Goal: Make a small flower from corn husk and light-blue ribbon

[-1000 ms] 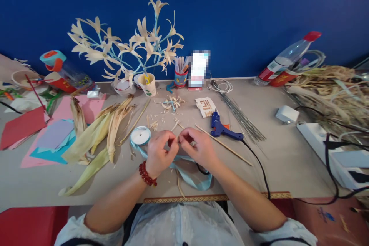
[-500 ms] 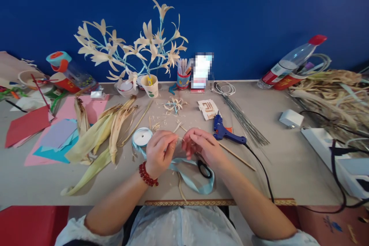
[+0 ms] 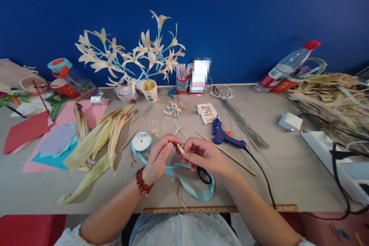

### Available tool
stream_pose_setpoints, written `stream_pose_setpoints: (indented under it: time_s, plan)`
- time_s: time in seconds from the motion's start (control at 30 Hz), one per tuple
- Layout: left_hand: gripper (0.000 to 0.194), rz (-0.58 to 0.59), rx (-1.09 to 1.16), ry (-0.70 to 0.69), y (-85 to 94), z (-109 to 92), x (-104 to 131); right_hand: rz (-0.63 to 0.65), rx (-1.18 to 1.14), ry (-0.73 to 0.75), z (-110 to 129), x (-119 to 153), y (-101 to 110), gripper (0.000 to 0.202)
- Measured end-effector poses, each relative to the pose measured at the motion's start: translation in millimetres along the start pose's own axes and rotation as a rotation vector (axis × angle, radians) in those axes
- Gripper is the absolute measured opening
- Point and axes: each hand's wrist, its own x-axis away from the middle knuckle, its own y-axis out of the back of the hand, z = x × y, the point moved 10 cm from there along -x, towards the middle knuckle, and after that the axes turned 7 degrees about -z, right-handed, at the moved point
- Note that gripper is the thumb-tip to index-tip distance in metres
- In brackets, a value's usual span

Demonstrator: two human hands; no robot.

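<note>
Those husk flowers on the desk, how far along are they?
Done: a full branch of husk flowers stands in a cup, and one small flower lies on the table. In hand: the left hand and right hand pinch a small husk piece between them. Left: whole husks and wires lie unused.

Ribbon spool [image 3: 141, 142] left of glue gun [image 3: 224, 137]

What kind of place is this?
Probably a craft table for making flowers: a husk-flower bouquet, dried corn husks, coloured paper and a blue glue gun lie about.
</note>
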Motion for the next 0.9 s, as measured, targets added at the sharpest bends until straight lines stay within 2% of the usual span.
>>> stream_pose_setpoints:
  time_s: [0.13, 0.3, 0.4, 0.57, 0.77, 0.9]
  plan:
    - [0.022, 0.149, 0.241, 0.290, -18.4, 22.0, 1.7, 0.003, 0.081, 0.000, 1.9, -0.5, 0.6, 0.023]
    - [0.019, 0.156, 0.407, 0.457, -23.4, 29.7, 3.4, -0.002, 0.091, 0.033, 4.0, -0.9, 3.7, 0.020]
    - [0.018, 0.142, 0.479, 0.483, -24.0, 30.4, 3.6, -0.021, 0.050, 0.027, 2.2, -1.9, 7.7, 0.017]
    - [0.018, 0.114, 0.498, 0.471, -22.8, 30.6, 3.2, -0.135, -0.003, 0.054, 5.6, -4.2, 14.4, 0.013]
    - [0.017, 0.126, 0.431, 0.461, -24.9, 32.2, 6.1, -0.132, 0.074, 0.108, 8.7, -4.3, 3.1, 0.013]
    - [0.016, 0.139, 0.538, 0.469, -29.6, 31.0, 7.2, -0.145, -0.009, 0.095, 0.9, -6.2, 7.5, 0.011]
